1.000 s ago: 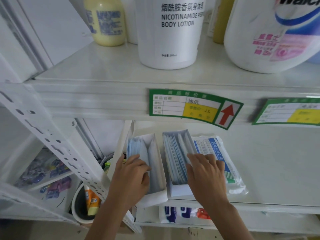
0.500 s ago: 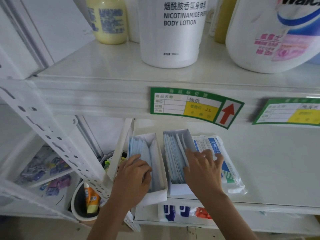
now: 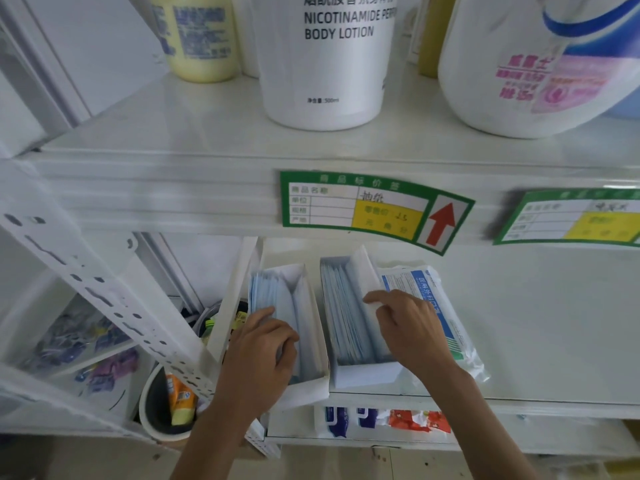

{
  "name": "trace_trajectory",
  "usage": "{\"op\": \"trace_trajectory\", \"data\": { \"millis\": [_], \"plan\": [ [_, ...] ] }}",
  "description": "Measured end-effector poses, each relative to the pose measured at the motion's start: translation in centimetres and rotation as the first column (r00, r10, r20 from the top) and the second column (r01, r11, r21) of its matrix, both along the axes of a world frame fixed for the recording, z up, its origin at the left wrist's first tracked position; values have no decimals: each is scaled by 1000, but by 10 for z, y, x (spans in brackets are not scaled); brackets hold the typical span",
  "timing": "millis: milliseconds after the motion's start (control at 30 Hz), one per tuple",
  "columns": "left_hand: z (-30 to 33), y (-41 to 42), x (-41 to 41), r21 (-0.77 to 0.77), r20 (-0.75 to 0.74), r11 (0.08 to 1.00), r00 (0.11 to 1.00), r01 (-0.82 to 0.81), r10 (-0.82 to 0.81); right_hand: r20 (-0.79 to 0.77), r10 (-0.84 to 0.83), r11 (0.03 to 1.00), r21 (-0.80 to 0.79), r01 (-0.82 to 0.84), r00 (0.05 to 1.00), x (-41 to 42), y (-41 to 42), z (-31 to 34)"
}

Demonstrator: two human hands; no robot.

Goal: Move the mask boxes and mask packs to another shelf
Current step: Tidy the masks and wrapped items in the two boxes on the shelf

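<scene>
Two open white mask boxes stand side by side at the left end of the middle shelf [image 3: 519, 341], both filled with pale blue masks. My left hand [image 3: 258, 351] grips the left mask box [image 3: 311, 341] from its near left side, thumb over the masks. My right hand [image 3: 407, 327] curls its fingers over the right wall of the right mask box [image 3: 363, 375]. A sealed mask pack [image 3: 450, 327] with blue print lies flat against that box's right side, partly under my right hand.
The upper shelf carries a white body lotion bottle [image 3: 325, 60], a yellow bottle [image 3: 199, 36] and a large detergent jug [image 3: 536, 64]. Green price labels [image 3: 374, 209] sit on its front edge. A perforated upright [image 3: 104, 299] slants at left, with a bucket [image 3: 162, 403] below.
My right hand has slid from the top of the pack and box to the right box's right wall. The left hand has shifted slightly along its box.
</scene>
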State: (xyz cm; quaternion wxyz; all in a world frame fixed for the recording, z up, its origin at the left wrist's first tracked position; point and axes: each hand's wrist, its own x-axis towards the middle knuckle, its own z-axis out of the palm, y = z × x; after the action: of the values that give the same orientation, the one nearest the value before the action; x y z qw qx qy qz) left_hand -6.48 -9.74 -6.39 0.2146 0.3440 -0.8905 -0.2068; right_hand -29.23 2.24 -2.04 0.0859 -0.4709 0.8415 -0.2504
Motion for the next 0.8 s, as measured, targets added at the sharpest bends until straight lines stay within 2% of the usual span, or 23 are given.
{"op": "trace_trajectory", "data": {
  "millis": [100,200,400,633,800],
  "plan": [
    [-2,0,1,-8,-11,1000,1000,0,0,-112,53,991,125,-39,992,3,-1,-5],
    [-2,-1,1,-14,-17,1000,1000,5,-5,-197,53,973,231,-6,979,5,-2,-11],
    [1,2,-4,-14,-25,1000,1000,-11,11,-293,89,955,297,2,952,19,-6,-20],
    [3,3,-4,-19,-37,1000,999,12,-12,-250,-34,926,355,125,968,21,-15,-16],
    [6,4,-3,-28,-8,999,1000,22,-22,-200,-70,951,281,126,977,21,-9,-13]
  ]
}}
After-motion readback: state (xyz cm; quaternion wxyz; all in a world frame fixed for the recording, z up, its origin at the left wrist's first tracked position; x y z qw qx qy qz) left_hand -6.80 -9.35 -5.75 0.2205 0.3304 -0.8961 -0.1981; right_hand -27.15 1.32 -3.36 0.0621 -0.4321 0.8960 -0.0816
